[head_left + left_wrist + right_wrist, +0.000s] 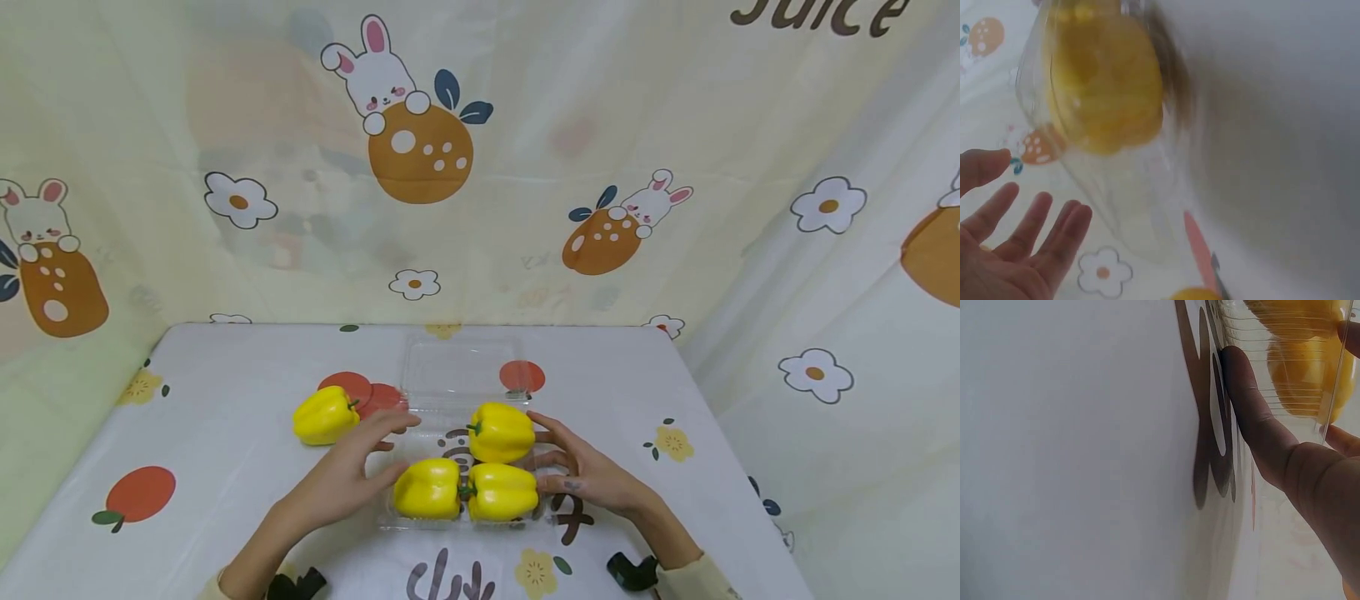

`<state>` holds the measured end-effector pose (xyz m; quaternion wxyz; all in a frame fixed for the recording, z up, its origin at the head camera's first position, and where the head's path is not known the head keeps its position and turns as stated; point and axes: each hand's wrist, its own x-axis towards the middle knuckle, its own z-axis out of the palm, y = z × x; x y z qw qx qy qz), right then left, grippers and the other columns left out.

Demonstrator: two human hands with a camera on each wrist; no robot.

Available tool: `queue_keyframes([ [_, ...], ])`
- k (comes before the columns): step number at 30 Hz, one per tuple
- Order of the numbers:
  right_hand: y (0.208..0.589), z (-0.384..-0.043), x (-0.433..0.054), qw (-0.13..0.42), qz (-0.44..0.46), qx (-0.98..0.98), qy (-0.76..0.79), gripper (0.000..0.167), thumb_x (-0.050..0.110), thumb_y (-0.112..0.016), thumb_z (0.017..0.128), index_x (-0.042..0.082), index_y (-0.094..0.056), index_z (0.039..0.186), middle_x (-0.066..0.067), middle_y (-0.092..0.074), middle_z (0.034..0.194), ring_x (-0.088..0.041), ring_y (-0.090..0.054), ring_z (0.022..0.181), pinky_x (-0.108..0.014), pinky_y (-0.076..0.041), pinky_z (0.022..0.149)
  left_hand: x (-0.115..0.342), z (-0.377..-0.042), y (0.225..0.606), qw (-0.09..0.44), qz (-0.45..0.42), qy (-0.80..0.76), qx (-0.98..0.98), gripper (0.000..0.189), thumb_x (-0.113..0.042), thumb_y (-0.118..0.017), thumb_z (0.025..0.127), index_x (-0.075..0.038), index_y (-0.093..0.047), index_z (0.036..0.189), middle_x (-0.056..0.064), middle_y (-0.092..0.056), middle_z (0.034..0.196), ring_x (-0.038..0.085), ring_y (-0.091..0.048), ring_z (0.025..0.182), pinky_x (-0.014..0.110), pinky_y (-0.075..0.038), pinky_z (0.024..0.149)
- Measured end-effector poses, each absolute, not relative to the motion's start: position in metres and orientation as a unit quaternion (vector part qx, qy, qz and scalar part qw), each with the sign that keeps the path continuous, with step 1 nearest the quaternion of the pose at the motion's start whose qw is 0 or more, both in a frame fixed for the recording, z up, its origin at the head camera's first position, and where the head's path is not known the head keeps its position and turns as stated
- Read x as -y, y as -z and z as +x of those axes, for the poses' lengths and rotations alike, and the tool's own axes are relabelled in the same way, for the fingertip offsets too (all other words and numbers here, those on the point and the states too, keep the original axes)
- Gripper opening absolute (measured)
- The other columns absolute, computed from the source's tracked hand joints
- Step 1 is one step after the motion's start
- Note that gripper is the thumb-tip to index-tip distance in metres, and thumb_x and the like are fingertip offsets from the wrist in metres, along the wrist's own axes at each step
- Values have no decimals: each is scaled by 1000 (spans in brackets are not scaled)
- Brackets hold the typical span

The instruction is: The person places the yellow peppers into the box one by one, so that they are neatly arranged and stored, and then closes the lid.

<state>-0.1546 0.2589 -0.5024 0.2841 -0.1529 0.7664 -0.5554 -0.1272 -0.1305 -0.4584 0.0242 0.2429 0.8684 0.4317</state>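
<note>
Three yellow bell peppers sit in a clear plastic clamshell box (390,523): a back one (504,433), a front-left one (426,490) and a front-right one (502,493). My left hand (347,477) hovers at the box's left side, fingers spread and relaxed, holding nothing; the left wrist view shows the same bare fingers (1072,228) beside the box. At the right wall, my right hand (588,471) rests with loosely bent fingers beside the peppers. One of its fingers (1244,381) lies along the ridged wall, low by the tablecloth.
A fourth yellow bell pepper (324,417) lies outside the box, to the left beyond my left forearm. The box's clear lid (461,367) is folded back, away from me. Black wrist devices (632,572) show at both wrists. A printed curtain (300,267) closes off the back.
</note>
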Motion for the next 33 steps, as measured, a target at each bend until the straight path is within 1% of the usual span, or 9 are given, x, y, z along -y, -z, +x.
queue_keyframes([
  [2, 503, -155, -259, 284, -154, -766, 556, 94, 26, -76, 96, 36, -18, 168, -19, -32, 169, -41, -53, 142, -53, -58, 107, 136, -129, 456, -4, 240, -414, -878, 59, -13, -77, 96, -28, -56, 150, -1, -58, 153, 26, -62, 131, 37, -62, 101],
  [5, 503, -155, -259, 285, -156, -765, 556, 93, 26, -76, 96, 37, -17, 168, -19, -31, 169, -42, -53, 143, -53, -58, 107, 143, -133, 454, -41, 227, -388, -892, 58, -12, -78, 95, -24, -59, 148, -3, -61, 148, 22, -63, 123, 37, -62, 99],
  [7, 504, -155, -259, 285, -158, -764, 557, 93, 26, -76, 96, 37, -18, 168, -18, -31, 169, -41, -53, 143, -53, -58, 107, 147, -136, 452, -57, 218, -377, -898, 55, -11, -77, 95, -21, -61, 146, -2, -61, 147, 23, -63, 124, 41, -62, 99],
  [10, 504, -155, -259, 284, -160, -765, 555, 93, 27, -76, 97, 38, -18, 168, -18, -32, 169, -41, -52, 143, -53, -58, 107, 155, -142, 453, -84, 205, -375, -900, 52, -7, -77, 94, -16, -63, 143, 2, -64, 144, 27, -62, 130, 51, -60, 104],
  [16, 505, -156, -260, 282, -157, -771, 549, 92, 28, -76, 97, 38, -18, 168, -17, -33, 168, -40, -53, 142, -54, -57, 108, 173, -154, 461, -130, 157, -377, -904, 49, -2, -75, 94, -14, -64, 140, 10, -62, 144, 36, -55, 135, 66, -51, 110],
  [18, 504, -156, -260, 283, -155, -772, 548, 93, 28, -76, 96, 38, -18, 168, -17, -34, 168, -40, -53, 142, -54, -58, 108, 179, -158, 464, -139, 146, -381, -902, 49, -2, -74, 94, -12, -63, 140, 11, -62, 144, 38, -54, 136, 69, -49, 110],
  [23, 504, -155, -259, 284, -154, -771, 549, 93, 27, -76, 97, 37, -17, 168, -18, -37, 166, -39, -55, 140, -52, -58, 107, 194, -167, 470, -142, 133, -403, -894, 49, 0, -73, 94, -7, -62, 141, 16, -63, 144, 41, -55, 137, 70, -47, 112],
  [28, 502, -154, -258, 285, -153, -770, 550, 92, 28, -75, 97, 37, -17, 168, -16, -38, 166, -38, -56, 139, -53, -58, 107, 203, -171, 473, -106, 118, -412, -897, 54, -5, -76, 94, -7, -58, 145, 19, -58, 148, 44, -50, 141, 74, -41, 115],
  [33, 502, -153, -258, 285, -154, -769, 551, 93, 28, -75, 97, 36, -17, 169, -17, -38, 166, -39, -56, 140, -55, -58, 107, 207, -173, 476, -70, 103, -424, -897, 57, -9, -76, 95, -7, -55, 148, 21, -54, 152, 47, -49, 139, 74, -42, 115],
])
